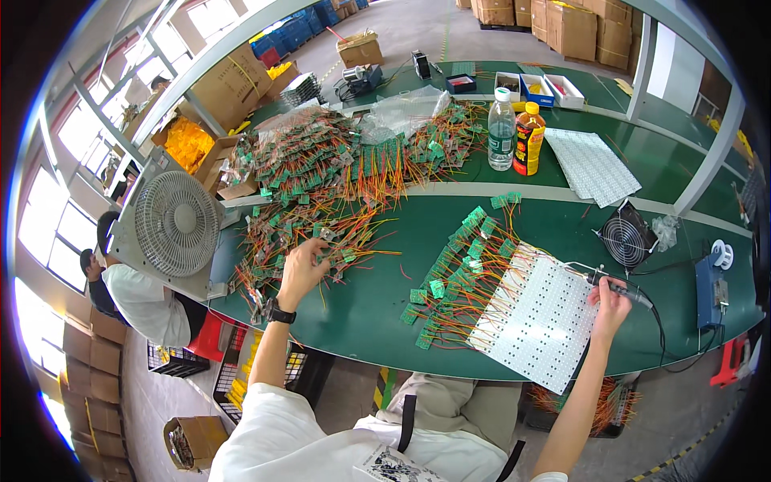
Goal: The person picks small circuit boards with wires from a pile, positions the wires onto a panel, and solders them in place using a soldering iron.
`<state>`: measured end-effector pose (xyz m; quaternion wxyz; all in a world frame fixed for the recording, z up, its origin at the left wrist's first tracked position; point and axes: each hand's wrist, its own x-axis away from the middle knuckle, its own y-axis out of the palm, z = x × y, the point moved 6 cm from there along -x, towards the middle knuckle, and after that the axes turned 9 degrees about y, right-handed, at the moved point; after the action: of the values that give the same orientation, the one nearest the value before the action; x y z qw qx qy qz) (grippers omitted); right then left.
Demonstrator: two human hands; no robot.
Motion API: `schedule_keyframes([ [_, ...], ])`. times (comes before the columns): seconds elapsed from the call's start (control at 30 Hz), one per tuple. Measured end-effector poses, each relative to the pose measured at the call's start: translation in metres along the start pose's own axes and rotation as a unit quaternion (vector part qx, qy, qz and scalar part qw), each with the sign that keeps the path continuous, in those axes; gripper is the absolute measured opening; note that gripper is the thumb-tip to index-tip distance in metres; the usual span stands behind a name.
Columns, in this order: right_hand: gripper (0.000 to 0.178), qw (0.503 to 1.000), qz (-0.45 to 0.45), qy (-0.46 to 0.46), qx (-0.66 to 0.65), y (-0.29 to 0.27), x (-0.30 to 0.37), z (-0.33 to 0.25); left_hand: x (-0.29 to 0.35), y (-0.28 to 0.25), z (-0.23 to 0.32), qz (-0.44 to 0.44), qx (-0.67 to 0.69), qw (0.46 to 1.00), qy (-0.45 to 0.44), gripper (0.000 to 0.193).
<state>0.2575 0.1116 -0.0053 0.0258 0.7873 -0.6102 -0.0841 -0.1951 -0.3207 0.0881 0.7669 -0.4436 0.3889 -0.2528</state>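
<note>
Across your dark-green tabletop (361, 317) lies a heap of small green circuit boards with red-orange wires (301, 157)
To its right sits a flat, white, black-dotted panel (536, 313), similar wired boards (459, 271) lining its left edge; your left hand (302, 273) is at the heap's front, its grip impossible to tell; your right hand (611, 309) pinches a slim, black-and-grey soldering iron (637, 296) near the panel's corner
</note>
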Motion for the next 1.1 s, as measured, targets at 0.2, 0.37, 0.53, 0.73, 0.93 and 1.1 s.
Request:
schedule_keyframes([
  [0.2,0.016,1.000,0.002,0.002,0.001,-0.002,0.001,0.001,0.021,0.004,0.011,-0.090,-0.024,0.996,-0.015,0.020],
  [0.37,0.018,1.000,0.007,0.009,0.008,-0.001,0.001,0.002,0.037,0.021,0.032,-0.034,0.134,0.990,-0.023,0.016],
  [0.53,0.018,1.000,0.015,0.003,-0.009,-0.003,-0.001,-0.003,0.034,0.048,0.116,-0.085,0.379,0.921,-0.024,0.016],
  [0.73,0.018,1.000,0.022,0.010,-0.011,0.002,-0.001,-0.008,0.003,0.078,0.221,-0.190,0.371,0.897,0.145,0.017],
  [0.93,0.018,0.998,0.045,0.014,-0.043,-0.001,-0.001,-0.004,-0.025,0.132,0.299,-0.176,0.340,0.864,0.326,0.013],
  [1.1,0.016,0.998,0.057,0.018,-0.030,-0.003,-0.001,-0.004,-0.051,0.173,0.334,-0.160,0.375,0.831,0.379,0.015],
])
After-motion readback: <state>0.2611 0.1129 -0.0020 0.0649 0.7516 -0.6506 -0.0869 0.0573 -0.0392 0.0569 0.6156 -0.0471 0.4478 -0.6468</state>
